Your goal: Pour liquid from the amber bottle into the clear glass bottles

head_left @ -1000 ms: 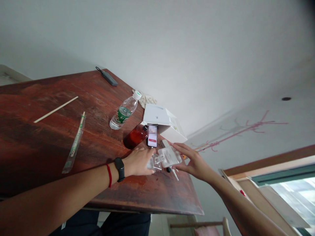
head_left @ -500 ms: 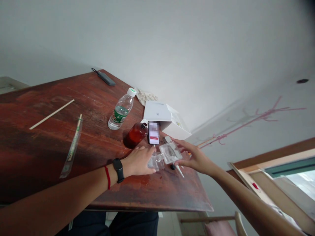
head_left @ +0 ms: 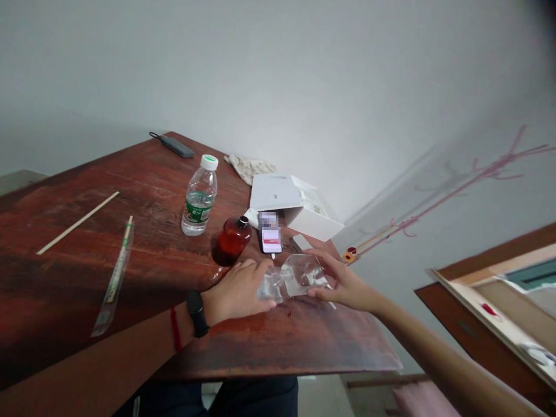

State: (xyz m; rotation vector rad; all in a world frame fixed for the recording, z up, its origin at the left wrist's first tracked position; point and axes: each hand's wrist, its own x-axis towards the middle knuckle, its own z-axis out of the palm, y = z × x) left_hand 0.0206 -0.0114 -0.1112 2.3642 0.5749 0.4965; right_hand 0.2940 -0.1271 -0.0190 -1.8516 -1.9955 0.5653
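Note:
My left hand (head_left: pixel 241 289) is closed around a small clear container (head_left: pixel 273 284) close to the tabletop. My right hand (head_left: pixel 341 282) grips another clear, square-sided container (head_left: pixel 304 272) between thumb and fingers, tilted so that it meets the left one. A rounded clear neck shows where the two touch, but I cannot tell which it belongs to. Just beyond my left hand stands an amber bottle (head_left: pixel 234 238) without a cap. A phone (head_left: pixel 270 231) with a lit screen and a plugged-in cable lies behind the containers.
A half-full water bottle (head_left: pixel 198 202) stands on the wooden table (head_left: pixel 143 191). Leftward lie a bare chopstick (head_left: pixel 78 223) and a wrapped pair (head_left: pixel 115 272). A white box (head_left: pixel 275 194), a cloth (head_left: pixel 249 167) and a grey device (head_left: pixel 176 146) line the wall side.
My right hand has tipped its container and brought it against the one in my left hand. My left hand keeps its hold. The camera view has turned slightly.

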